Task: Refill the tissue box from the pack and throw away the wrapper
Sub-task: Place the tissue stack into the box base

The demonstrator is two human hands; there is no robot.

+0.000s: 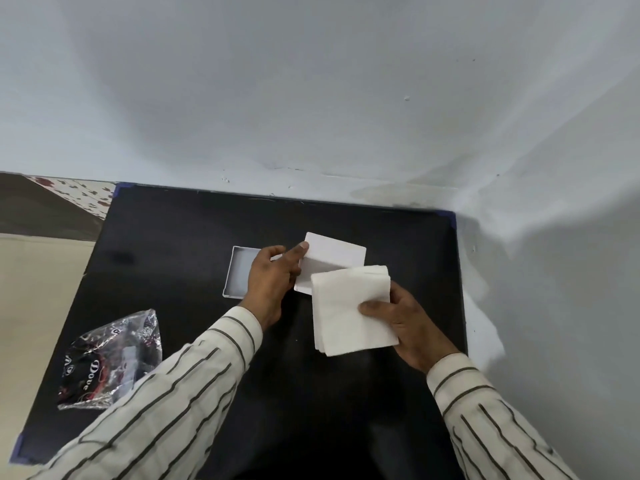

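Near left on the black table (194,223) lies the crinkled wrapper (110,362). The right hand (405,323) pinches the tissue stack (353,310) at centre. Just beyond, the left hand (273,271) grips the white box lid (334,258), tilted beside the open box (239,271).

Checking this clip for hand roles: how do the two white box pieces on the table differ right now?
The box tray lies flat on the black table, open side up and empty; the box lid is tilted up on edge. The left hand grips the lid, and I cannot tell whether it touches the tray beneath it. The tissue stack in the right hand overlaps the lid, not the tray. Both are white, rectangular and shallow.
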